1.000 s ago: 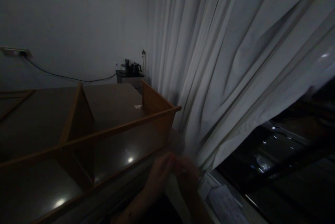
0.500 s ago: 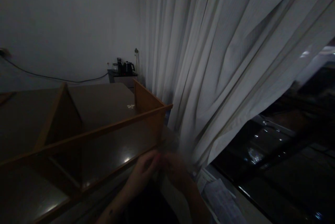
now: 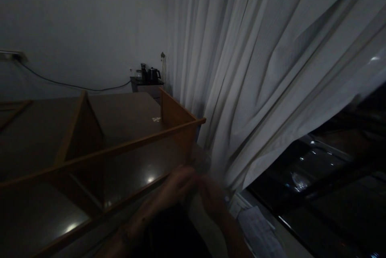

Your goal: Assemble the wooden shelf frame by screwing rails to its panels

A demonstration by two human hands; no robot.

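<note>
Both hands meet low in the middle of the view, in front of a wooden shelf frame (image 3: pixel 135 142) that lies on a dark table. My left hand (image 3: pixel 181 183) comes in from the lower left with its fingers curled. Close against it, my right hand (image 3: pixel 211 195) also has bent fingers. The fingertips come together and are blurred and dim, so anything between them is hidden. Just beyond the hands is a pale, see-through blur (image 3: pixel 202 159), perhaps thin plastic, whose kind I cannot make out.
A white curtain (image 3: pixel 229 69) hangs to the right, beside dark glass. Papers (image 3: pixel 261 232) lie at the lower right. At the back, a black kettle (image 3: pixel 153 74) stands on a small cabinet (image 3: pixel 147 88). A cable (image 3: pixel 75 86) runs along the wall. Small light pieces (image 3: pixel 157 119) lie on the tabletop (image 3: pixel 126 109).
The view has turned slightly left, so the scene sits farther right. My left hand has rolled over, its back now more upward. Both hands stay together.
</note>
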